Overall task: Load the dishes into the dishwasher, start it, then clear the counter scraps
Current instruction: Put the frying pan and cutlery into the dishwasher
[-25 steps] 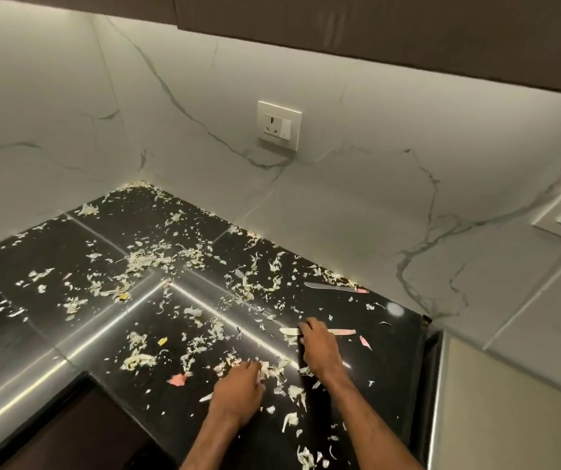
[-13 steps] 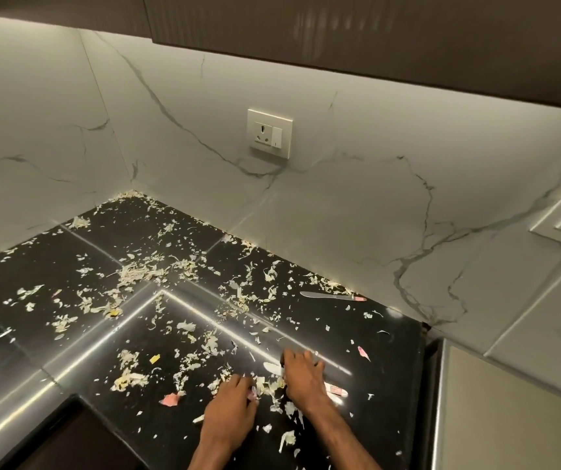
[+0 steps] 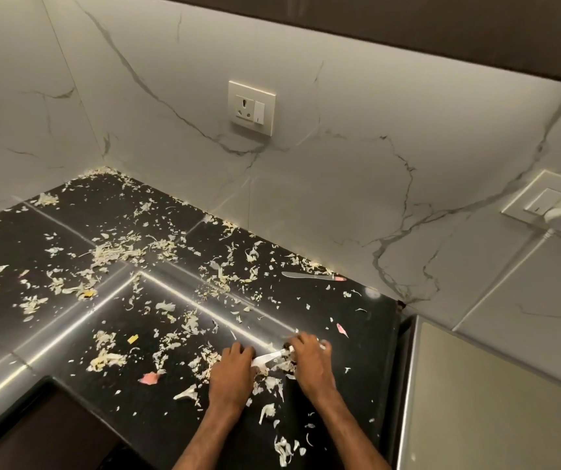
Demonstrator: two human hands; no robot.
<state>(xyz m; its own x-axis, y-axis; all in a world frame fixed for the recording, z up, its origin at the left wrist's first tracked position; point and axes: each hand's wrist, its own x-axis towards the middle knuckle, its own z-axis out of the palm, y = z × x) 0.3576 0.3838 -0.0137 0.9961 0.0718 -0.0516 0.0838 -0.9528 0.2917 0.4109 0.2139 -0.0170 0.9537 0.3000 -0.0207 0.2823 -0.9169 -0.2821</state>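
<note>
At the bottom middle of the frame, the right hand grips a small knife with curled fingers. The left hand lies bent over scraps spread across the black desk; I cannot tell if it holds any.

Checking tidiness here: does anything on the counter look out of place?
Yes: pale shredded vegetable scraps litter the glossy black stone counter from corner to front edge. A slim pink-handled knife lies loose by the marble wall, and the right hand grips a second knife.
</note>
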